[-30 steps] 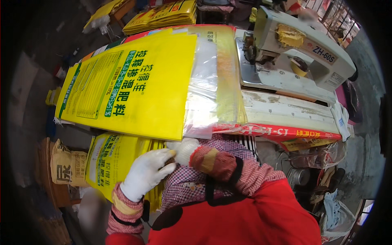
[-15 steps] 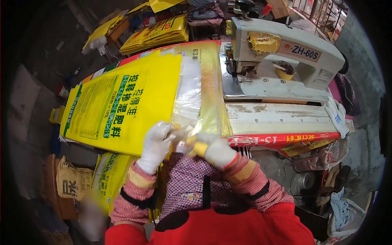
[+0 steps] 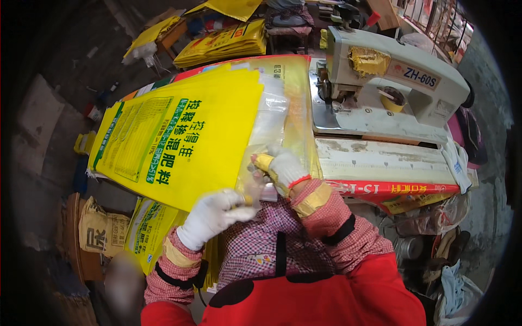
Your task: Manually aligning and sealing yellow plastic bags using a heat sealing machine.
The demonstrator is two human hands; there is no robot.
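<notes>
A stack of yellow woven bags (image 3: 212,125) with green print lies fanned on the table in front of me. Along its right edge sit clear plastic liners (image 3: 268,117). My left hand (image 3: 215,213), in a white glove, pinches a corner of a clear plastic liner near the stack's front edge. Yellow tape wraps the fingers of my right hand (image 3: 285,169), also gloved; it is closed on the same thin plastic, above and right of the left hand. Plastic stretches between the two hands. Part of it is hidden by my fingers.
A grey industrial sewing machine (image 3: 391,81) stands at the right, with a yellow tape roll (image 3: 391,100) on its bed. White gloves (image 3: 457,163) hang at the table's right end. More folded yellow bags (image 3: 223,43) lie behind. A brown sack (image 3: 103,231) stands low at left.
My hands have drawn apart: the right has moved up, the left down and slightly right. Clear plastic now shows between them. The whole view has shifted slightly.
</notes>
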